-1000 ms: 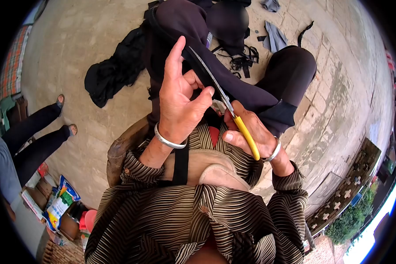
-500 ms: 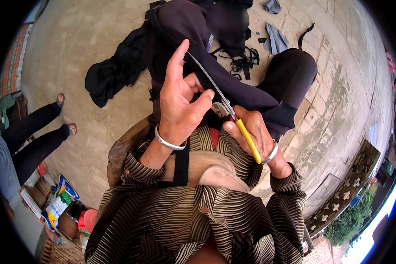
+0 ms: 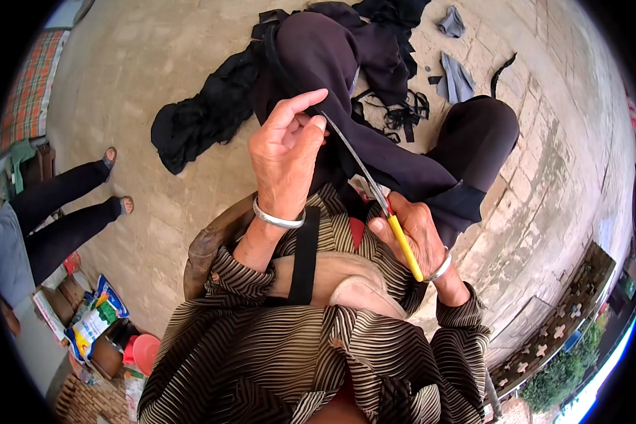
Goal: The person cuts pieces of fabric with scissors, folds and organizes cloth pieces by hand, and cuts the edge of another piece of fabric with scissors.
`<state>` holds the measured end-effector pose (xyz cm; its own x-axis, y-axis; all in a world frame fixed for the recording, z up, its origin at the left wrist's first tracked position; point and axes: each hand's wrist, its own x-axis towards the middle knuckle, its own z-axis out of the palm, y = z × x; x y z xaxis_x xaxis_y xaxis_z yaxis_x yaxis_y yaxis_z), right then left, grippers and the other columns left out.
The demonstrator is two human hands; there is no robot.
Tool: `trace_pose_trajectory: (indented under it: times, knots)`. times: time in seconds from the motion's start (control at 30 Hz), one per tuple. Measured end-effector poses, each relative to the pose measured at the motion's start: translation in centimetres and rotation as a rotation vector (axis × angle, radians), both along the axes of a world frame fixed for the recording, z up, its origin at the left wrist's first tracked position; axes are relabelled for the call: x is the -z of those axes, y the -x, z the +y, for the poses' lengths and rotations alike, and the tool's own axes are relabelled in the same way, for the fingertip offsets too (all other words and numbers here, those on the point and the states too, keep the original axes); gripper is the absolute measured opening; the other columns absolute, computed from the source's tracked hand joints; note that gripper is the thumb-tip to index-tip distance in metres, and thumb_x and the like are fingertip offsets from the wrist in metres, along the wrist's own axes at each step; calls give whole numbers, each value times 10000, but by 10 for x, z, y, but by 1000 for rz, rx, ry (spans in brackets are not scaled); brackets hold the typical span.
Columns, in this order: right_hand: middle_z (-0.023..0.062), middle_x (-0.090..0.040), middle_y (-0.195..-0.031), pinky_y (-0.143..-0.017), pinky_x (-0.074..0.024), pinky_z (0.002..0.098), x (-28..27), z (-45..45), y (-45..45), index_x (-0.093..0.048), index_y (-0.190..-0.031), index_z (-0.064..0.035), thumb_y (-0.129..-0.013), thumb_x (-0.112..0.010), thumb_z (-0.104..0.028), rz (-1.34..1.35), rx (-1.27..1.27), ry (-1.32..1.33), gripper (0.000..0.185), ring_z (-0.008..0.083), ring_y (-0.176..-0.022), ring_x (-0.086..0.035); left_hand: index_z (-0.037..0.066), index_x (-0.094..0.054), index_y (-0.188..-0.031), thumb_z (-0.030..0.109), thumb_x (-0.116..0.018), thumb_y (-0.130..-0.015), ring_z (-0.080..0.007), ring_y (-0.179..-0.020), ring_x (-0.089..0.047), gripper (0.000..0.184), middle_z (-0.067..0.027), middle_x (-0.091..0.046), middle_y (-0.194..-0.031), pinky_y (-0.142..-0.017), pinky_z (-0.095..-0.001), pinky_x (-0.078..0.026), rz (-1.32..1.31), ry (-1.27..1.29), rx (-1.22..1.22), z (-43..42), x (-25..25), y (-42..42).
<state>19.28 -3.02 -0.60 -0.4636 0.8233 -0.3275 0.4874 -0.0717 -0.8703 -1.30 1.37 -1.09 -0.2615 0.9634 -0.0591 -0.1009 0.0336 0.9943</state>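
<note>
My right hand [image 3: 415, 227] is wrapped round yellow-handled scissors [image 3: 403, 247], seen nearly edge-on, their long metal blades slanting up and left. Near the blade tip is my left hand [image 3: 284, 159], its index finger stretched out and a gap between it and the thumb; its other fingers curl in, partly hidden. No thing shows clearly between those fingertips. Dark trousers [image 3: 318, 53] cover my bent knees beneath both hands. Each wrist wears a silver bangle.
Black cloth [image 3: 201, 113] lies crumpled on the paved ground, with black strips [image 3: 406, 109] and grey scraps [image 3: 456, 78] beyond my legs. Another person's legs [image 3: 67, 205] show at left. Below them are a colourful bag [image 3: 95, 318] and a pink basin [image 3: 146, 353].
My left index finger has tipped over to the right and come closer to the thumb. The scissors stay in my right hand. The whole view has shifted slightly.
</note>
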Motion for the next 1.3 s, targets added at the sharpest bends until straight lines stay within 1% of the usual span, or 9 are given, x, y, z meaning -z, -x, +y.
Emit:
trace_pose_trajectory:
  times: [0.23,0.3,0.43,0.53,0.77,0.97,1.07,1.13,1.3]
  knots:
    - [180,-392,-555,-513,-378,388,-4,-1,0,-521,-779,44,-929,-590,-419,132,21,116,491,358,-513,-419,-42,-677,-1088,-17,-608,-877,-61,-691,-560,223,-1,-598,-815,-652,-190,-451,164,5,-69,-1,0,2]
    - [159,-395,-568,-520,-378,373,-8,2,-1,-531,-764,43,-944,-574,-407,110,-18,168,487,311,-513,-410,-39,-687,-1070,-31,-601,-875,-58,-693,-563,214,-2,-607,-828,-657,-187,-449,117,-19,-60,-1,0,3]
    - [149,-412,-583,-520,-380,368,-13,2,1,-533,-754,42,-950,-569,-401,176,5,208,486,288,-510,-426,-65,-666,-1094,-21,-575,-884,-93,-714,-574,233,-27,-606,-825,-691,-224,-467,-74,29,-1,0,-1,5]
    - [142,-433,-599,-525,-384,365,-11,1,0,-548,-769,41,-954,-565,-397,167,6,237,476,281,-507,-435,-76,-652,-1110,-3,-576,-884,-100,-741,-566,250,-30,-598,-827,-719,-242,-475,-100,22,43,2,-5,6]
    - [139,-422,-583,-528,-391,367,-12,1,1,-575,-789,26,-950,-571,-390,139,-8,169,446,294,-512,-455,-70,-628,-1138,-26,-634,-840,-86,-771,-543,302,-31,-595,-872,-740,-227,-469,-130,64,98,3,-3,10]
    - [141,-416,-576,-534,-391,377,-17,4,4,-587,-794,16,-943,-578,-388,130,-18,175,431,316,-512,-451,-66,-605,-1146,-84,-651,-817,-70,-827,-550,333,-35,-597,-897,-777,-204,-462,-94,-63,63,2,0,5]
    - [149,-408,-581,-541,-390,381,-17,5,3,-574,-786,23,-941,-577,-398,132,-32,193,449,324,-519,-450,-61,-600,-1160,-72,-645,-837,-71,-811,-568,326,-30,-601,-877,-757,-199,-472,-54,-114,45,2,-1,5]
    - [154,-403,-585,-545,-389,383,-14,4,3,-567,-782,27,-941,-574,-407,118,-36,189,462,326,-525,-452,-51,-618,-1137,-57,-645,-851,-69,-763,-580,287,-26,-608,-852,-718,-196,-483,122,-18,14,-1,-5,7]
    - [183,-408,-597,-550,-381,408,-12,1,5,-540,-764,39,-922,-589,-423,115,-29,166,490,371,-553,-446,-34,-652,-1074,-1,-660,-873,-65,-673,-578,204,-7,-603,-774,-640,-190,-483,144,-11,-59,-1,0,8]
